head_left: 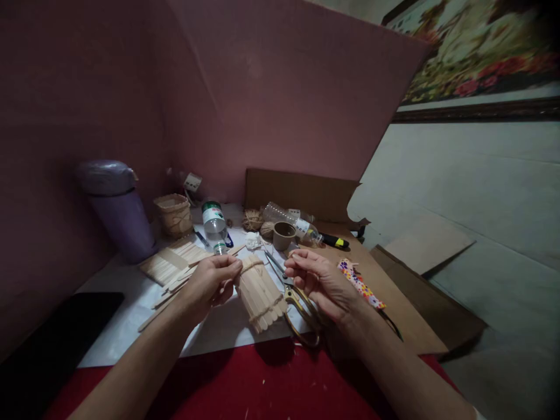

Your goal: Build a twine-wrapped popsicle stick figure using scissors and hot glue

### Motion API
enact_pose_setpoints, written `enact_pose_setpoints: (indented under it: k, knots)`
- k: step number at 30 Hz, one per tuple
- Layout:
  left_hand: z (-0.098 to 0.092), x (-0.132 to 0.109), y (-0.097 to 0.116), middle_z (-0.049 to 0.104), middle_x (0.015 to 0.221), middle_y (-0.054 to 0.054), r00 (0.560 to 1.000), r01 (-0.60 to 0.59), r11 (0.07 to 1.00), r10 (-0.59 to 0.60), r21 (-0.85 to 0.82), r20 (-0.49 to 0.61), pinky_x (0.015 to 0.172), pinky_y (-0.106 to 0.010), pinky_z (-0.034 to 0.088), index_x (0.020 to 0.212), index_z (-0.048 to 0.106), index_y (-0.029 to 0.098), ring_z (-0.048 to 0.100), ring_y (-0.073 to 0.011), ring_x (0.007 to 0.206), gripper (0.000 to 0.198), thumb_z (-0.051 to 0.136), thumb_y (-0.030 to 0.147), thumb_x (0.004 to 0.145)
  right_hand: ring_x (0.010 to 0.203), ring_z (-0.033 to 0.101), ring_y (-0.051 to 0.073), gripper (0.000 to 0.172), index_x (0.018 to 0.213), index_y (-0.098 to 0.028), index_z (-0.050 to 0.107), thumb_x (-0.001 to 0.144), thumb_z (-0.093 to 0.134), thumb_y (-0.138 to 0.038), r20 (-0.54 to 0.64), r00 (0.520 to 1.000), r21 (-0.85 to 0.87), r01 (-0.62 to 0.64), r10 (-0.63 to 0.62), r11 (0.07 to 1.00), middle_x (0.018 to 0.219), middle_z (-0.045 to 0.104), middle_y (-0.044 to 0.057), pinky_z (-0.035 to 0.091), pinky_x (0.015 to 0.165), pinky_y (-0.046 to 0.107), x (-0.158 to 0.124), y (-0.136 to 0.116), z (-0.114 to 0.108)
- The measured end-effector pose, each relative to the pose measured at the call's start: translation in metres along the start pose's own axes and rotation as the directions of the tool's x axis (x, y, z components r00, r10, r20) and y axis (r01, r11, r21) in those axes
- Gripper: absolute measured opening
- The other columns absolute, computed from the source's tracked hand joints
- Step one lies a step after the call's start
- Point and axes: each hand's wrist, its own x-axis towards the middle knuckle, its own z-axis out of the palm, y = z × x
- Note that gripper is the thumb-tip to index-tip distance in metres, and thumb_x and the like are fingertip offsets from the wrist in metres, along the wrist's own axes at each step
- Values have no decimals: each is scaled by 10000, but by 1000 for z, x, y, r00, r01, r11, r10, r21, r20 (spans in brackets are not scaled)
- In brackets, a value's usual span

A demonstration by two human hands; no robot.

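A small panel of craft sticks [261,293], bound across both ends with twine [272,305], is tilted up in front of me. My left hand [217,279] pinches its upper left corner between thumb and fingers. To the right of the panel, my right hand [321,284] is closed in a pinch, apart from it; whatever lies between those fingertips is too small to make out. Gold-handled scissors [301,310] lie between the panel and my right hand, blades pointing away and partly open. Loose craft sticks [164,298] lie beyond my left forearm.
Behind the hands stand a water bottle [214,227], a small cup [284,236], twine balls [252,220] and a clear plastic bottle [280,214]. A stick basket [174,217] and purple bin [120,219] are left. A yellow-black cutter [335,241] and patterned strip [359,284] are right, on cardboard.
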Motion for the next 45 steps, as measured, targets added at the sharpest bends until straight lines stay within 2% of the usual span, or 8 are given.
enact_pose_setpoints:
  k: [5,8,13,21,27,32,40,45]
  knots:
    - [3,-1,1,437,455,68,1000,18,999,-17,43,-26,325,-139,154,678,547,146,302,-18,324,270,687,372,724,701,667,134,123,757,-133,677,652,739,-142,-22,999,88,-43,45,995,755,705,59,507,549,174,2,-1,-2]
    - [4,-3,1,448,460,61,1000,19,999,-18,51,-25,321,-142,150,661,541,146,312,-21,321,291,697,387,707,648,642,117,137,789,-145,649,741,661,-273,-61,995,-147,66,-76,987,758,688,49,471,497,177,4,1,-5]
    - [-3,-2,7,432,438,60,1000,16,998,-15,53,-26,309,-152,119,620,535,150,288,-20,293,308,716,394,669,606,598,151,210,801,-164,619,850,520,-343,74,907,-873,260,-414,413,717,661,45,439,496,246,21,3,-25]
    - [-20,-3,18,400,396,53,994,48,992,-36,116,-101,304,-154,112,553,518,156,267,-24,285,325,733,384,641,837,571,211,185,782,-175,716,788,554,-87,346,909,-936,317,-232,-154,850,702,86,387,724,312,45,17,-18]
    - [-15,-3,15,386,372,52,996,66,988,-57,142,-64,304,-168,95,556,519,161,256,-32,270,312,702,384,676,861,551,253,168,685,-130,703,757,564,-68,397,915,-875,353,-74,-332,800,690,144,370,759,356,57,34,2]
    - [-13,-3,14,392,380,51,998,42,987,-35,156,-43,309,-170,89,557,511,161,258,-30,273,312,681,376,707,880,562,259,208,677,-108,685,719,525,17,334,937,-930,309,-106,-199,827,688,173,376,768,365,61,41,6]
    - [-12,-4,13,447,377,30,998,53,986,-47,157,-42,315,-172,103,591,523,159,269,-34,266,288,650,372,738,636,562,142,211,813,-139,638,849,481,-276,128,984,-862,171,-121,477,783,672,86,407,547,263,44,14,-2]
    - [-11,-4,14,432,373,35,998,55,985,-48,164,-48,320,-175,92,584,518,162,266,-33,265,289,647,368,741,577,492,109,220,733,-157,590,790,573,-368,108,994,-658,83,-16,749,701,608,43,334,487,226,25,13,2]
